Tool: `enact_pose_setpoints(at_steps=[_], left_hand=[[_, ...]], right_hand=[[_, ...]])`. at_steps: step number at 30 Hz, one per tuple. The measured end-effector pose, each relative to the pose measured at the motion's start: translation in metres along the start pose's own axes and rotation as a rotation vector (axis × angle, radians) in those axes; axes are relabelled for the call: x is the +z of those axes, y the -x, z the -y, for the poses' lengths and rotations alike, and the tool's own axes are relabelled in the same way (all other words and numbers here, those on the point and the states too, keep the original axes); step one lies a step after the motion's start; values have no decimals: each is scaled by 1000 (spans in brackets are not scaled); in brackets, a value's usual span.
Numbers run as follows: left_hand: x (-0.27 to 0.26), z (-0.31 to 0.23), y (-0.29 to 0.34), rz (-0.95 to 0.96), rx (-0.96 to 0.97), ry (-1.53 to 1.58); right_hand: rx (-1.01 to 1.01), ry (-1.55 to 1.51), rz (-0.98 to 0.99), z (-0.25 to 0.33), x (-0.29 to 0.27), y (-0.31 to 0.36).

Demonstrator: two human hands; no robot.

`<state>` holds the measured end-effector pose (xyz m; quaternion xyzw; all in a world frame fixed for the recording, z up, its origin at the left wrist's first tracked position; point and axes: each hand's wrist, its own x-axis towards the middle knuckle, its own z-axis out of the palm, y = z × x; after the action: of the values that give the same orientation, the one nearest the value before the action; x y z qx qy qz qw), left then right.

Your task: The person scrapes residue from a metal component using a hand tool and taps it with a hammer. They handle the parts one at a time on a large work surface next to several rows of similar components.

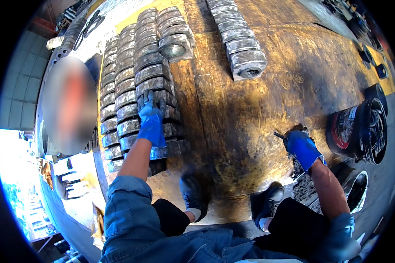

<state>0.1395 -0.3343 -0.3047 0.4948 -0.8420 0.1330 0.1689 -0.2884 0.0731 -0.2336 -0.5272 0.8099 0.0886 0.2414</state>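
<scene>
across a stained yellow-brown floor (237,149), metal blocks (152,71) sit in tight rows at left, perhaps packed so they brace each other. the left hand (152,115), in a blue glove, lies on these rows, fingers spread and grasping nothing visible, seemingly for support. the right hand (302,146), also gloved, is clenched around a short dark rod (279,136), one end jutting free. the blocks look silvery, curved on top, smeared black.

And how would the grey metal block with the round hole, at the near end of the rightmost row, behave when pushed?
The grey holed metal block looks thick, so probably heavy and stiff; its squared corners make rolling unlikely.
</scene>
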Motion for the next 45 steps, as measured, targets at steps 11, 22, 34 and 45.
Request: enact_pose_setpoints(at_steps=[11, 22, 34, 45], left_hand=[[0, -14, 12, 66, -127, -40], [1, -21, 6, -22, -34, -20], [58, -127, -32, 336, -289, 1037], [35, -409, -67, 890, -1440, 2435]], right_hand=[[108, 50, 196, -3, 2, 0], [20, -25, 11, -15, 9, 0], [-219, -263, -244, -5, -11, 23], [-251, -428, -336, -35, 15, 19]])
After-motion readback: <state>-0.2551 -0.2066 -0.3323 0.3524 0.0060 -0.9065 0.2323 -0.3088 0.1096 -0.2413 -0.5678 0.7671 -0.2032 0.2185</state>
